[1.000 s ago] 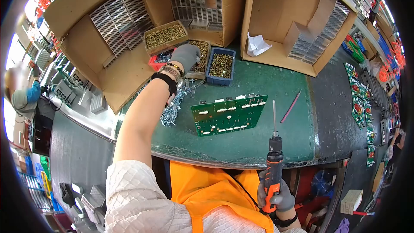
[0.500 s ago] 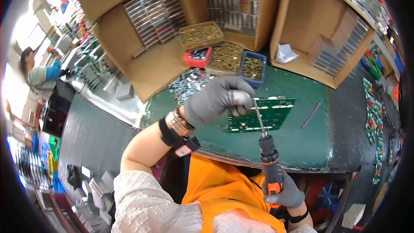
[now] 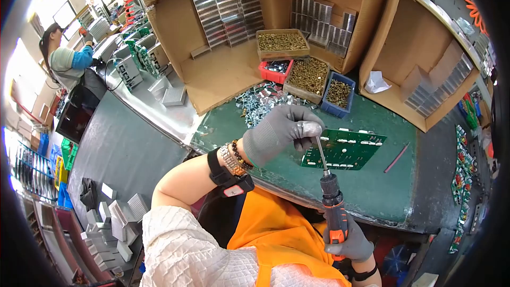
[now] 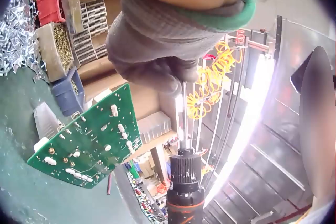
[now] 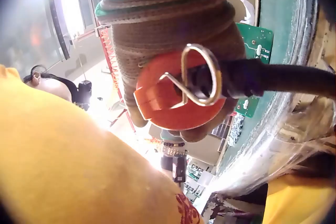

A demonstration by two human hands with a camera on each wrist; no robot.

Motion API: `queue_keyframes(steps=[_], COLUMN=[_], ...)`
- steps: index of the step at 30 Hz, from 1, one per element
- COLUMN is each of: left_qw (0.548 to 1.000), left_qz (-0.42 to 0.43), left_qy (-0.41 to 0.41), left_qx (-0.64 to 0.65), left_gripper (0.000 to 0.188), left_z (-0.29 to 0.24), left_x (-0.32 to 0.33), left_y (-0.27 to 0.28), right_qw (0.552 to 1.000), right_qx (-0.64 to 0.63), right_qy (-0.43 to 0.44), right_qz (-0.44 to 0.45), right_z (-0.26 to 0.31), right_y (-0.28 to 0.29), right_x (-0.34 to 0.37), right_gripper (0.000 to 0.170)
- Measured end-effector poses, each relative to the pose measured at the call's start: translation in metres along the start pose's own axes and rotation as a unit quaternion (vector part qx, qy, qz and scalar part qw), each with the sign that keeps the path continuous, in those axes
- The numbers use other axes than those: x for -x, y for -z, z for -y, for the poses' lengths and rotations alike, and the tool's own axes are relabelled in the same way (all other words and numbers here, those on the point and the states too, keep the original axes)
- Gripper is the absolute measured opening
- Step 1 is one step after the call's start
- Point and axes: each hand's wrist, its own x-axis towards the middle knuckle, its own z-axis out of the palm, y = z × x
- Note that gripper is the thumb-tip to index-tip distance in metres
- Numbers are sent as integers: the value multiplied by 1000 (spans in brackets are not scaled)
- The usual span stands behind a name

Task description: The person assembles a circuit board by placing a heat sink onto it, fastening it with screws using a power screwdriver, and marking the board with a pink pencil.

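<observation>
In the head view my gloved left hand (image 3: pixel 281 133) has thumb and fingers curled at the tip of a screwdriver bit (image 3: pixel 322 154). Any small part between these fingertips is hidden. My gloved right hand (image 3: pixel 356 242) grips the black-and-orange electric screwdriver (image 3: pixel 333 210), its bit pointing up. From the right wrist view, the tool's orange end (image 5: pixel 163 98) shows a metal hook and a black cable, with the right hand (image 5: pixel 178 35) wrapped round it. Just behind the bit, a green circuit board (image 3: pixel 353 151) stands propped at a tilt on the bench.
Behind the left hand lies a pile of silver metal pieces (image 3: pixel 257 107). Brass-coloured screws fill a blue bin (image 3: pixel 333 110) and boxes beside it; a red bin (image 3: pixel 273 76) adjoins them. Cardboard boxes (image 3: pixel 228 87) with heatsinks stand behind. A purple stick (image 3: pixel 397 158) lies right of the board.
My left hand has come from the screw boxes back to the screwdriver bit's tip. The head view has swung left, and the right hand keeps its grip on the screwdriver.
</observation>
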Motion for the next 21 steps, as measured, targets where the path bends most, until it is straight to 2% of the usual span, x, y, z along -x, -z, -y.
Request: queue_keyframes(steps=[4, 6, 13, 16, 21], left_qw=[1000, 999, 999, 999, 997], left_qz=[-1, 27, -8, -18, 2], left_qy=[16, 20, 24, 47, -1], left_qx=[-23, 23, 42, 16, -76], left_gripper=[21, 21, 20, 19, 14], left_z=[1, 0, -1, -7, -7], left_x=[2, 5, 12, 13, 10], left_y=[9, 10, 13, 16, 23], right_qw=[1000, 1000, 998, 997, 998], right_qx=[4, 12, 52, 68, 19], right_qy=[-4, -5, -24, -26, -62], right_qz=[12, 11, -4, 0, 19], right_z=[4, 5, 16, 21, 18], right_y=[-3, -3, -7, -6, -4], right_x=[-2, -4, -9, -11, -18], right_gripper=[85, 84, 76, 76, 83])
